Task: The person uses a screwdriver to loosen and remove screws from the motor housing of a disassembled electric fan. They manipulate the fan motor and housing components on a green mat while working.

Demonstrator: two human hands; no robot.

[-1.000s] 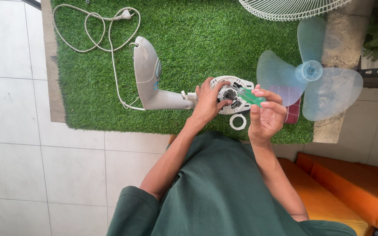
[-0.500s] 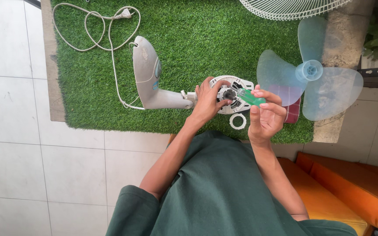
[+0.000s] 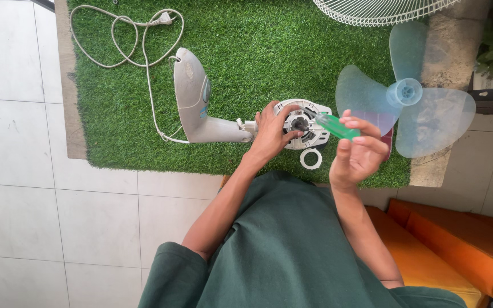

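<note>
The fan motor housing [image 3: 306,122], a round white unit with a dark hub at its centre, lies on the green artificial turf mat [image 3: 246,51], joined to the grey fan stand [image 3: 195,102] that stretches away to the left; the left hand [image 3: 272,128] rests on the housing with fingers curled over its near edge, steadying it; the right hand [image 3: 358,151] pinches a screwdriver with a translucent green handle [image 3: 338,126] between thumb and fingertips, its dark shaft angled toward the hub; just below the housing a small white ring [image 3: 311,158] lies loose on the turf; to the right, the pale blue three-bladed fan blade [image 3: 406,94] rests partly on the mat and partly over its edge, well clear of the housing; the white wire fan guard [image 3: 383,11] sits at the top edge; the grey power cord [image 3: 126,40] loops across the mat's upper left; an orange cushion [image 3: 457,239] lies at lower right.
</note>
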